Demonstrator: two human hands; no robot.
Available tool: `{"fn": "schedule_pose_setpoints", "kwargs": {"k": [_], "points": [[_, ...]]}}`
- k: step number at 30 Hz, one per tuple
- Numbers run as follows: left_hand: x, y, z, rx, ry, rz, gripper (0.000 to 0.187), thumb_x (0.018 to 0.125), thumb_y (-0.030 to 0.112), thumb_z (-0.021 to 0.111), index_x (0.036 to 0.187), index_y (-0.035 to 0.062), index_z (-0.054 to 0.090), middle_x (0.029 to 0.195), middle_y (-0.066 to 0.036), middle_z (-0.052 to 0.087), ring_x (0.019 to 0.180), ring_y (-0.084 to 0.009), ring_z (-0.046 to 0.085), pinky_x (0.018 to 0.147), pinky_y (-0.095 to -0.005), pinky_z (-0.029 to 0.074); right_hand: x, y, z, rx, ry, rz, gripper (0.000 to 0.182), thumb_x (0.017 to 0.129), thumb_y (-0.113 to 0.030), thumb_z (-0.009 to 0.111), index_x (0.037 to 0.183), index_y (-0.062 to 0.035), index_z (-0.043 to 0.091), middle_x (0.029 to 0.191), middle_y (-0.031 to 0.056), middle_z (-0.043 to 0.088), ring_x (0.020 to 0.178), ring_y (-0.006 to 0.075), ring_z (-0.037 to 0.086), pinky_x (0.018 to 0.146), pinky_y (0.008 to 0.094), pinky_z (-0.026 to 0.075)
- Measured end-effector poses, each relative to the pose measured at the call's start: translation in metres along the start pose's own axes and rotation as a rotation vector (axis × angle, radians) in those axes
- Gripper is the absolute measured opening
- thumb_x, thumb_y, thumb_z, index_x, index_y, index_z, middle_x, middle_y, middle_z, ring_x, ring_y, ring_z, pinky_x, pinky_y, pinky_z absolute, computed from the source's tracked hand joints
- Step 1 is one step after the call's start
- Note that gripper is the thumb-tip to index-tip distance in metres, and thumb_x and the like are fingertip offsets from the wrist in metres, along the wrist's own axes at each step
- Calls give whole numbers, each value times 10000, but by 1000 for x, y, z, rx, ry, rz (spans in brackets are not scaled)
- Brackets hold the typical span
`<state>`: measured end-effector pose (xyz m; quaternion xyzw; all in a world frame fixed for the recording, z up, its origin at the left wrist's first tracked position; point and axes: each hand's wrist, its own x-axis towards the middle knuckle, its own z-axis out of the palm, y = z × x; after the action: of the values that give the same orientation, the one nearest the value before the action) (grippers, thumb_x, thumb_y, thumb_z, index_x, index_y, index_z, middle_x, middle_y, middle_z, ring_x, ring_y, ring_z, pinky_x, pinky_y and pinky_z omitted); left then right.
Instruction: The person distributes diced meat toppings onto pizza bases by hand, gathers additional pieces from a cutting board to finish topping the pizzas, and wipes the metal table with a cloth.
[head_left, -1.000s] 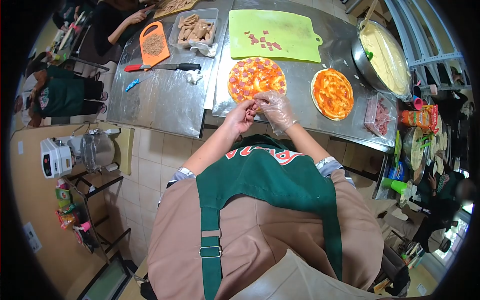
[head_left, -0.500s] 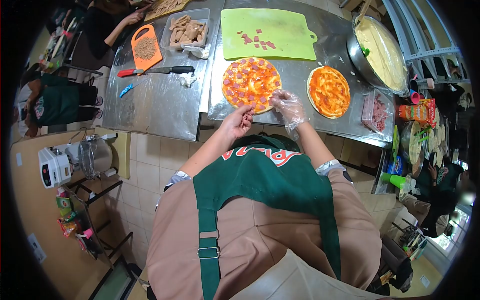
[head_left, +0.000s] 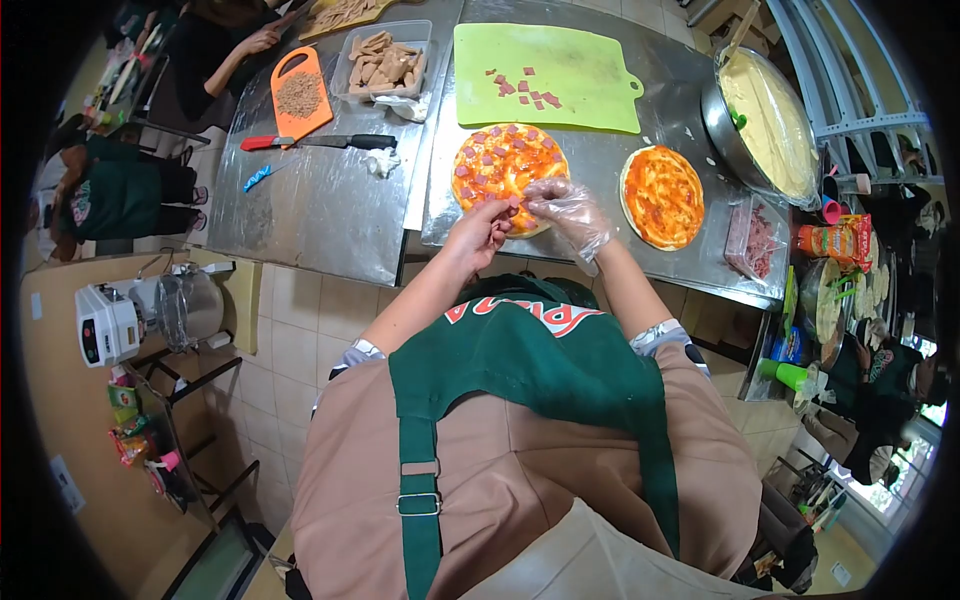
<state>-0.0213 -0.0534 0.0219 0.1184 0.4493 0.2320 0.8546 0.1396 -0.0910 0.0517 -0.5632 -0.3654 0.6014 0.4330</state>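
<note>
My left hand (head_left: 480, 233) is bare, with its fingers closed and bent at the front edge of a round pizza (head_left: 487, 177) that has red sauce and pink meat squares. My right hand (head_left: 574, 213), in a clear plastic glove, is pinched over the same pizza's right side, its fingertips close to the left ones. A small pink piece shows between the two hands; which fingers hold it is unclear. A second pizza base (head_left: 661, 197), with sauce only, lies to the right. Behind the first pizza is a green cutting board (head_left: 590, 70) with several loose meat squares.
At the right are a covered metal bowl (head_left: 715, 120) of pale dough and a plastic box (head_left: 752, 240) of pink bits. On the left table lie a knife (head_left: 330, 142), an orange board (head_left: 318, 122) and a tub (head_left: 428, 60) of brown pieces. Other people stand left and right.
My two hands have come closer together over the front of the pizza. The right hand has shifted left, and the view has moved slightly.
</note>
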Motion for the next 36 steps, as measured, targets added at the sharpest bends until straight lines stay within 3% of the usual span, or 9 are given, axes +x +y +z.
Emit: {"fn": "schedule_pose_setpoints", "kwargs": {"k": [7,12,15,19,22,28,31,34,36], "points": [[-4,10,9,107,-96,2,134,783,158,547,849,41,538,732,24,518,526,-13,400,375,-104,294,-1,0,7,-226,67,-97,164,741,-79,597,889,-12,576,857,30,572,782,99,538,696,216,439],[-2,12,13,159,-125,7,146,783,162,555,845,32,536,728,18,521,528,-18,403,372,-106,287,-9,-9,9,-465,126,-203,150,732,-86,607,873,-41,583,773,39,587,729,93,550,641,218,438],[0,12,13,111,-119,-24,147,783,158,554,837,24,530,721,7,521,521,-19,401,358,-100,282,-12,-15,11,-473,169,-280,105,736,-126,592,808,-50,593,706,29,592,617,80,538,571,225,436],[2,15,12,-74,-162,-144,142,778,143,550,825,13,518,713,-14,516,499,-16,397,329,-88,281,-9,-8,6,-329,129,-318,115,736,-143,599,796,-46,588,705,32,588,633,85,548,580,227,440],[4,14,12,-171,-118,-222,126,775,118,542,821,2,526,706,-20,526,486,-13,388,321,-88,276,-8,-8,2,-506,148,-375,125,738,-146,603,795,-37,586,746,35,592,672,92,556,606,225,444],[-3,16,20,-33,-112,-143,135,779,129,541,828,5,524,686,-15,515,485,-9,388,326,-87,287,-6,-4,0,-226,96,-185,104,732,-79,610,814,-30,570,781,38,569,716,80,536,640,212,440],[1,14,18,-26,-131,-142,128,780,133,544,830,17,525,693,-16,522,488,-8,392,327,-86,287,-6,0,-4,-320,88,-246,107,735,-72,605,824,-26,570,799,47,571,724,91,550,644,215,446],[0,13,19,-25,-143,-136,121,780,139,548,829,31,524,698,-27,537,483,-9,401,328,-86,291,-7,6,-5,-369,98,-385,126,728,-111,592,840,-55,585,788,67,589,715,168,574,636,264,448],[0,12,20,16,-128,-148,123,780,144,549,829,33,524,698,-35,543,478,-8,404,328,-86,292,-11,5,-4,-635,168,-553,105,718,-74,600,821,-65,583,763,68,599,666,175,593,585,260,460]]}}
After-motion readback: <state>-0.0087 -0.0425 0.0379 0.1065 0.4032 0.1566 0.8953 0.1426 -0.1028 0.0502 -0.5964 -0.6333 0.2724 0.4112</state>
